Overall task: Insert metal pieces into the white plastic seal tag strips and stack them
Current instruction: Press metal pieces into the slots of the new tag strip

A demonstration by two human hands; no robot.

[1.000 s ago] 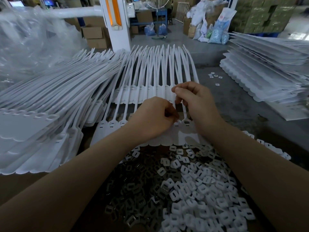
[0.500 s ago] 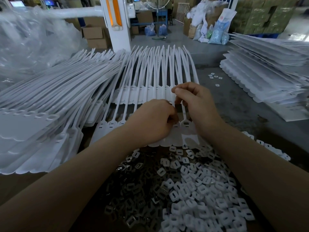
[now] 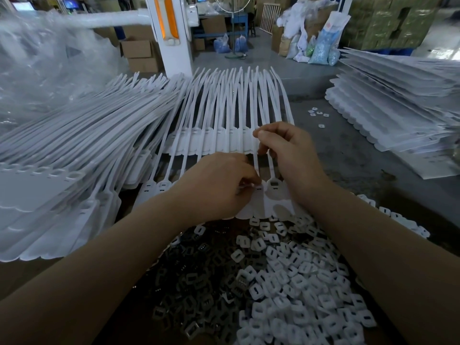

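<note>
Two bare hands work over one comb-like seal tag strip point(image 3: 271, 202) lying flat on the grey table point(image 3: 348, 165). The left hand point(image 3: 214, 185) presses curled fingers onto a tag head; what they pinch is hidden. The right hand point(image 3: 291, 150) pinches one thin tail above it. Just nearer than the strip lie two heaps: dark metal pieces point(image 3: 199, 290) and white plastic caps point(image 3: 298, 282), too many to count. Left and right of it stand two stacks of strips point(image 3: 74, 150). A white pillar point(image 3: 171, 33) rises beyond.

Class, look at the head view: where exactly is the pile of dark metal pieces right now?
The dark metal pieces lie low in the head view, left of centre, between the forearms, touching the heap of white plastic caps on their right and just below the left hand.
</note>
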